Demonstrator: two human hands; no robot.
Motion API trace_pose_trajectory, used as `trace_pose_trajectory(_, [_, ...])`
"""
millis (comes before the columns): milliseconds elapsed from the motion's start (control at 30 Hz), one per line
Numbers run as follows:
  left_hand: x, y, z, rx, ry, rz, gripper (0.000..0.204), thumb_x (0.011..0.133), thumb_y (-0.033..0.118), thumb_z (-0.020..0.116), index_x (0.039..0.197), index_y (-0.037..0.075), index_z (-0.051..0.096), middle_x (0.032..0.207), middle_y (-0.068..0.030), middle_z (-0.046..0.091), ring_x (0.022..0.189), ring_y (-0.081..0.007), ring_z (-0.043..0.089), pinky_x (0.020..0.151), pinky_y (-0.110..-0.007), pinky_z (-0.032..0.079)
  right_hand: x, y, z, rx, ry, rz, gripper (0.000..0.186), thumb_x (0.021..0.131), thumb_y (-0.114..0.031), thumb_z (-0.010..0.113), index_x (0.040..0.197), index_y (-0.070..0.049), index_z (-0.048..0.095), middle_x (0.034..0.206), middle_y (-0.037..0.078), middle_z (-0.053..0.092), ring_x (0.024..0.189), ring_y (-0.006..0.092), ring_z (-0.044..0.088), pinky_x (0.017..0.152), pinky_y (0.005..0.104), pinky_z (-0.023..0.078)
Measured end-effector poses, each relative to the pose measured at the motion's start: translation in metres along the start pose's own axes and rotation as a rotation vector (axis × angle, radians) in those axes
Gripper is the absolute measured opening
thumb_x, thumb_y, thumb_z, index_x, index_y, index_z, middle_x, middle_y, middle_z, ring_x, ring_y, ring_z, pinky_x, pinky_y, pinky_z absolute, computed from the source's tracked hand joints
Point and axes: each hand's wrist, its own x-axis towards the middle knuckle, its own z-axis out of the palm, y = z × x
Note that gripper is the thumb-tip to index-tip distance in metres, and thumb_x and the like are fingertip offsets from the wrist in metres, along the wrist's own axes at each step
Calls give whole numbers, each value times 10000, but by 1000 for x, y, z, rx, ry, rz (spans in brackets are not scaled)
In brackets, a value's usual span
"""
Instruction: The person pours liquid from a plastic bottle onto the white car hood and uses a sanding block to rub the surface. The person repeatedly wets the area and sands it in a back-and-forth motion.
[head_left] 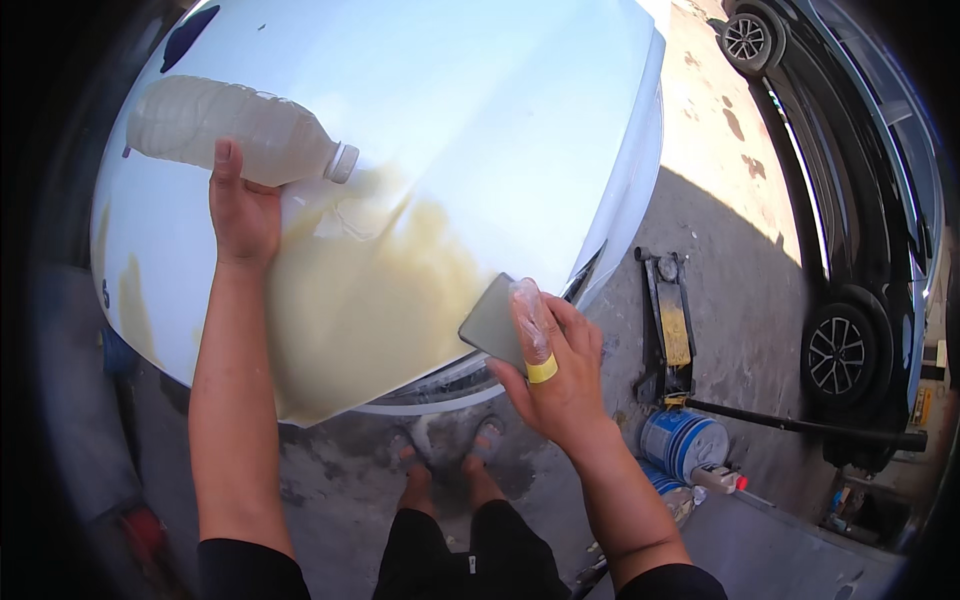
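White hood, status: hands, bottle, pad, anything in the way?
Left hand gripping bottle sideways; right hand holding grey pad. White hood patched tan toward near edge, pad by that edge. Floor jack on ground to the right, apart from both hands.

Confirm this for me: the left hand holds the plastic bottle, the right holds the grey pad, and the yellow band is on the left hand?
Not quite: the head view shows the yellow band on the right hand. The left hand does hold the plastic bottle, and the right holds the grey pad.
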Motion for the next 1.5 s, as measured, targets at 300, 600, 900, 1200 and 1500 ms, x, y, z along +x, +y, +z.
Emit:
trace_pose_trajectory(300, [-1, -1, -7, -10, -57, 5, 646, 981, 513, 526, 1401, 27, 461, 1390, -107, 536, 1314, -264, 486, 1118, -444, 366, -25, 17, 10, 68, 76, -69, 807, 762, -200, 802, 1464, -75, 425, 1404, 193, 512, 1218, 347, 503, 951, 475, 382])
trace_pose_trajectory(600, [0, 3, -17, -35, -60, -29, 596, 996, 498, 512, 1358, 25, 520, 1335, -90, 602, 1253, -237, 548, 1115, -422, 366, -19, 6, 1, 59, -32, -29, 849, 741, -150, 815, 1473, -54, 397, 1378, 176, 544, 1178, 346, 536, 946, 478, 382])
trace_pose_trajectory(900, [-3, 1, 0, -17, -34, -22, 623, 969, 512, 561, 1333, 7, 525, 1289, -91, 607, 1223, -229, 561, 1081, -415, 399, 16, 20, 4, 21, -22, -36, 837, 740, -159, 825, 1462, -45, 417, 1295, 160, 582, 1142, 345, 538, 947, 457, 385])
trace_pose_trajectory(1200, [1, 0, 0, -35, -48, -10, 608, 967, 503, 557, 1324, 11, 538, 1286, -94, 616, 1214, -236, 574, 1073, -415, 410, 66, 21, 4, 22, -2, -96, 893, 730, -153, 833, 1483, -51, 365, 1346, 170, 568, 1180, 347, 527, 958, 454, 395])
trace_pose_trajectory(1500, [2, 9, -1, -33, -71, -19, 608, 964, 497, 567, 1312, -1, 541, 1266, -96, 627, 1191, -235, 587, 1066, -404, 415, 31, 20, -1, -6, -11, -134, 848, 736, -164, 822, 1466, -47, 406, 1324, 174, 575, 1159, 345, 546, 938, 453, 398])
